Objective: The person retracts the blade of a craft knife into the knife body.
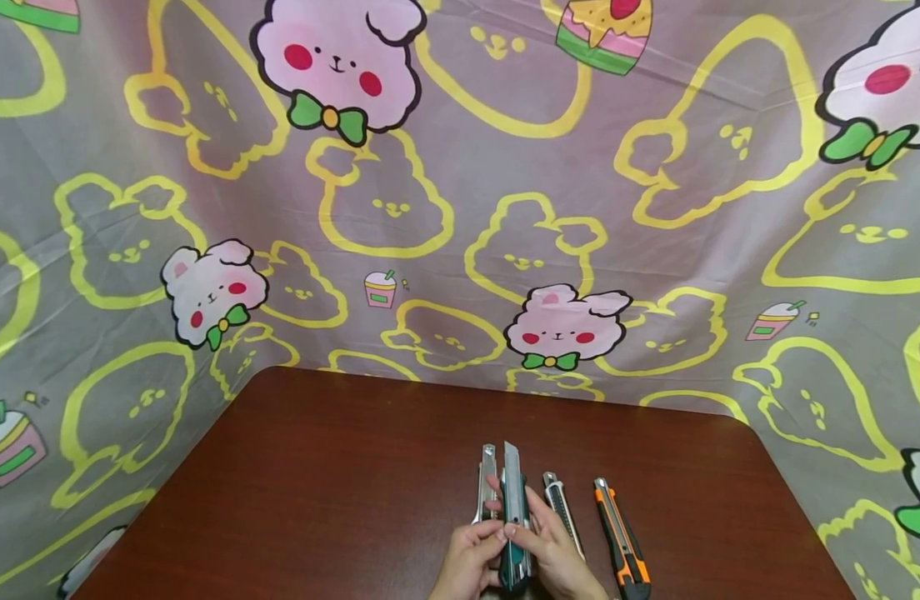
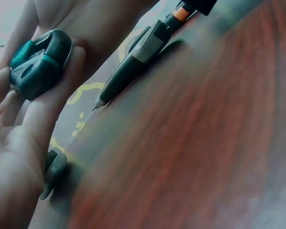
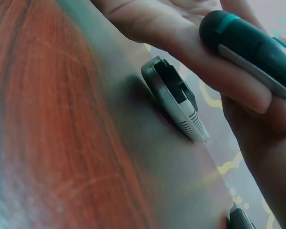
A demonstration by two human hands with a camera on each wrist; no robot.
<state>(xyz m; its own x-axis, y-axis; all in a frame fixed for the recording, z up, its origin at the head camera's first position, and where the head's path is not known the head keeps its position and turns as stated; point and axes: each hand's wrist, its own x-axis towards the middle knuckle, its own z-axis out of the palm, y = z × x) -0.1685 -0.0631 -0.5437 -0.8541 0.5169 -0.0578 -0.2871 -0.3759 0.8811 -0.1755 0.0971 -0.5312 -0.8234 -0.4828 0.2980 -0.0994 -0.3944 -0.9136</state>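
Note:
In the head view, a dark green box cutter [image 1: 515, 533] is held above the table's near side, its wide blade [image 1: 512, 471] pointing away from me. My left hand [image 1: 469, 560] pinches it from the left, thumb on its top near the middle. From the other side my right hand [image 1: 561, 560] grips it, thumb also on top and fingers beneath. Both wrist views show the green handle end, in the left wrist view [image 2: 45, 64] lying between the fingers of the two hands. A silver box cutter [image 1: 487, 479] lies just left, partly hidden by the hands.
To the right on the brown wooden table [image 1: 340, 483] lie a white and black box cutter [image 1: 562, 505] and an orange and black box cutter [image 1: 622, 542]. A printed cloth [image 1: 445, 275] with cartoon animals hangs behind the table and along its sides.

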